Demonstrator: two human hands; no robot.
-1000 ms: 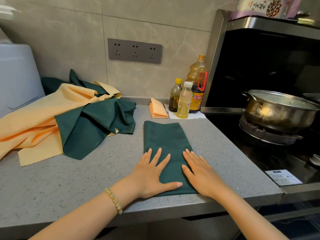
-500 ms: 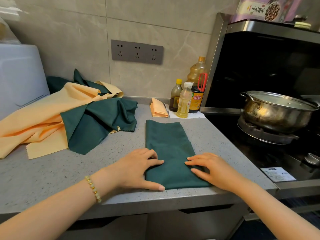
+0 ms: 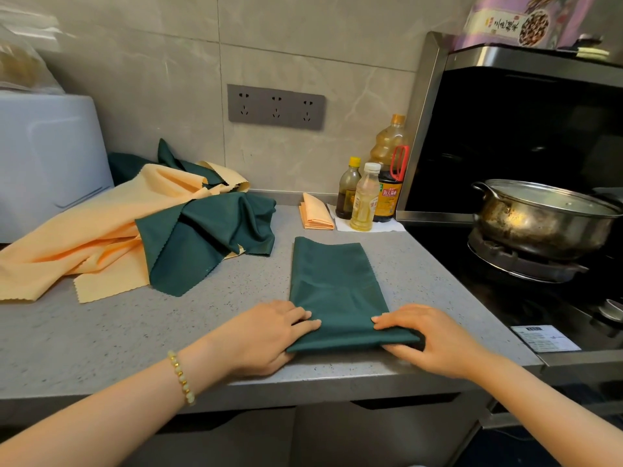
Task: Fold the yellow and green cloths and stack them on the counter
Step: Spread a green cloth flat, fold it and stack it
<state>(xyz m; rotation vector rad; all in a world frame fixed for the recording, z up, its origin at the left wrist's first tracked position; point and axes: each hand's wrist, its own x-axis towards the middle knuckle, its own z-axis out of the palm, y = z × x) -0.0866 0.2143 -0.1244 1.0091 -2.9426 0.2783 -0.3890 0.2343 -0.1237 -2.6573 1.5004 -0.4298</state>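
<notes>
A green cloth (image 3: 333, 284), folded into a long strip, lies on the grey counter (image 3: 101, 332) with its near end at the front edge. My left hand (image 3: 266, 335) pinches the near left corner, thumb underneath and fingers on top. My right hand (image 3: 435, 338) pinches the near right corner the same way, and that near end is slightly raised. A folded yellow cloth (image 3: 315, 214) lies by the back wall. A loose pile of yellow cloths (image 3: 84, 237) and green cloths (image 3: 209, 237) lies at the left.
Three bottles (image 3: 371, 193) stand on a paper towel behind the folded yellow cloth. A steel pot (image 3: 542, 217) sits on the black stove (image 3: 505, 298) at the right. A white appliance (image 3: 43, 156) stands at the far left. A socket strip (image 3: 276, 106) is on the wall.
My hands went from pressing flat on the strip to its near corners, where the fingers and thumbs closed round the edge. The near end has lifted a little.
</notes>
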